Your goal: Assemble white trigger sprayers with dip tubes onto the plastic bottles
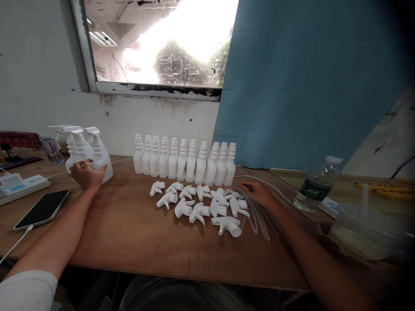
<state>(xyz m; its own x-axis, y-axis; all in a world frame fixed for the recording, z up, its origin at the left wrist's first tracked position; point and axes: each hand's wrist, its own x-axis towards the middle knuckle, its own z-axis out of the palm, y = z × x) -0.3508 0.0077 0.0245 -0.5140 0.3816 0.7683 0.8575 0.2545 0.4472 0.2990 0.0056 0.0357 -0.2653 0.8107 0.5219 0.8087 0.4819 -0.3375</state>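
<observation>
At the left, my left hand (87,174) rests with spread fingers against white spray bottles (103,157) that have trigger tops fitted. My right hand (256,191) is at the upper end of a bundle of thin clear tubes (259,216), its fingers curled; what they hold is too small to make out. A row of white bottles without tops (173,160) stands along the wall. In front of them lie several loose white trigger heads (199,211), with small white rings (236,194) near my right hand.
A phone (42,209) and a power strip (24,190) lie at the left. At the right are a water bottle (316,185) and a plastic cup (359,233). A white cable (275,188) runs behind my right hand.
</observation>
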